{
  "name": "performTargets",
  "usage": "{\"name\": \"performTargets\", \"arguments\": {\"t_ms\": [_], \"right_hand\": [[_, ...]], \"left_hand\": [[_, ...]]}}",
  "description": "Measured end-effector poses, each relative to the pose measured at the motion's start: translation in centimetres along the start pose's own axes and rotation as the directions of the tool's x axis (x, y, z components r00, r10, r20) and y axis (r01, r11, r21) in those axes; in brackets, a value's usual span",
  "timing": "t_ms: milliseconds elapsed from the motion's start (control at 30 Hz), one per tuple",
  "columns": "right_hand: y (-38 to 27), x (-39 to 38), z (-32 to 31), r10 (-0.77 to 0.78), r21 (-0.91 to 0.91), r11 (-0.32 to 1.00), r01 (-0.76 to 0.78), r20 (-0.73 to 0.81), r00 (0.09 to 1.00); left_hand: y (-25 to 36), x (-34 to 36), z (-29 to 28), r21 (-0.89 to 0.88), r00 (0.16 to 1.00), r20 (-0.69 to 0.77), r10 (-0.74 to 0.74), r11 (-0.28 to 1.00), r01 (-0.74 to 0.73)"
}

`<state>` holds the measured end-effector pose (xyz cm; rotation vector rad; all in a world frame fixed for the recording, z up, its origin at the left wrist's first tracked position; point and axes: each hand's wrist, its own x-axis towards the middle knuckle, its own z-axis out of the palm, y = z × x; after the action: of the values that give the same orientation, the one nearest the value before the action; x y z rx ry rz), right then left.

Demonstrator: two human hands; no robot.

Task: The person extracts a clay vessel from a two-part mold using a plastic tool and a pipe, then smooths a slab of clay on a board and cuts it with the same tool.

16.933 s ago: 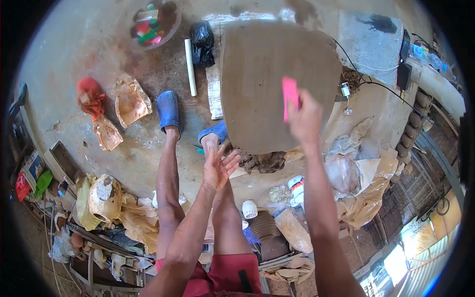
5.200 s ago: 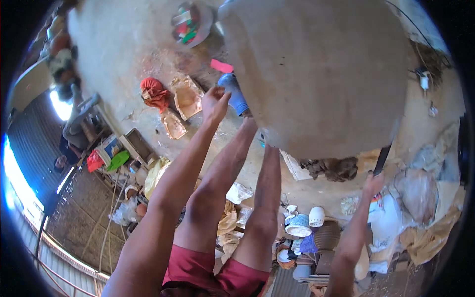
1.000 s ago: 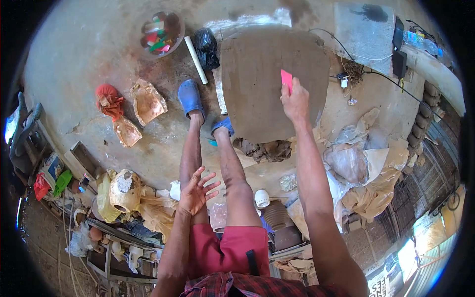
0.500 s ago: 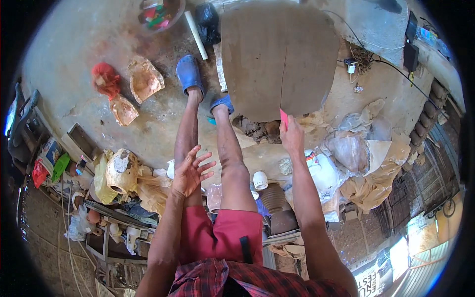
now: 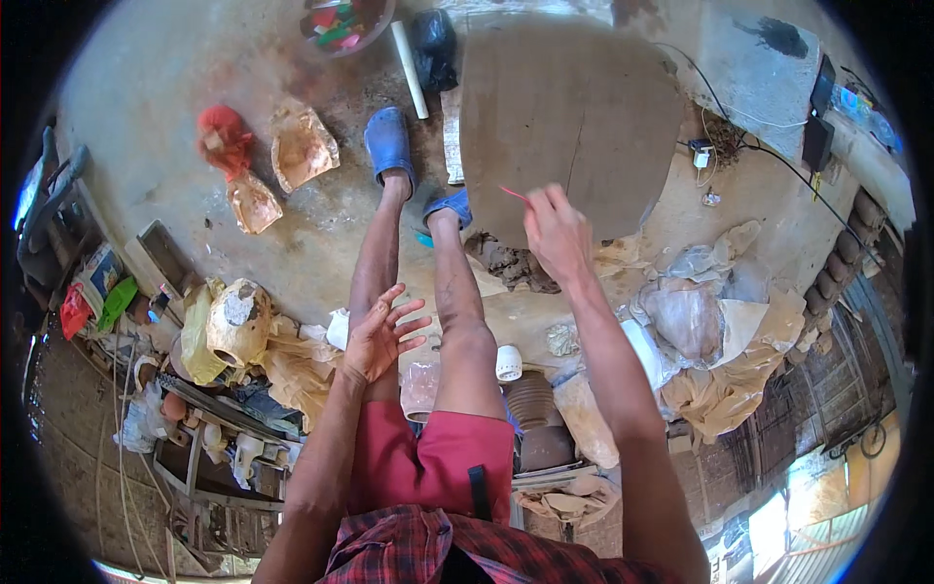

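Fingers (image 5: 556, 200) of the right hand (image 5: 556, 234) are pinched together on a thin pink card (image 5: 514, 193), seen edge-on, which sticks out to the left of the fingertips and lies against the lower edge of a big grey-brown clay slab (image 5: 569, 117). Below that hand, just under the slab's edge, sits a dark lump of wet clay (image 5: 511, 263).

Over on the other side, the left hand (image 5: 377, 336) rests near the left knee with its fingers (image 5: 409, 316) spread apart and holding nothing. Both bare legs stretch forward between the two hands, ending in blue clogs (image 5: 389, 146); the right foot reaches the slab's lower left corner.

Beyond the right fingers the slab fills the upper middle of the view, standing on the concrete floor (image 5: 195, 88). Left of it lie a white tube (image 5: 409, 70) and a black bag (image 5: 434, 44). Farther left, well apart from either hand, are tan plastic bags (image 5: 302, 148) and a red cloth bundle (image 5: 224, 136). To the right of the right forearm, crumpled clear and tan plastic sheeting (image 5: 710, 331) is heaped.
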<state>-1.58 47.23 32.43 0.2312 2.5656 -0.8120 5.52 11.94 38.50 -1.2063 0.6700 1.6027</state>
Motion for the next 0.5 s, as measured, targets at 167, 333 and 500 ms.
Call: {"name": "performTargets", "arguments": {"t_ms": [167,333,500], "right_hand": [[-0.5,6.5,1.5,-0.348,-0.165,0.928,0.333,-0.069,0.935],[0.6,8.7,1.5,-0.390,-0.192,0.905,0.379,-0.020,0.921],[0.7,9.7,0.6,-0.409,-0.174,0.893,0.415,0.073,0.910]], "left_hand": [[-0.9,0.2,-0.2,-0.022,1.000,-0.006,0.025,0.999,-0.025],[-1.8,0.5,-0.6,-0.049,0.998,0.021,0.052,0.997,-0.051],[-1.9,0.6,-0.2,-0.093,0.998,0.022,0.063,0.994,-0.061]]}}
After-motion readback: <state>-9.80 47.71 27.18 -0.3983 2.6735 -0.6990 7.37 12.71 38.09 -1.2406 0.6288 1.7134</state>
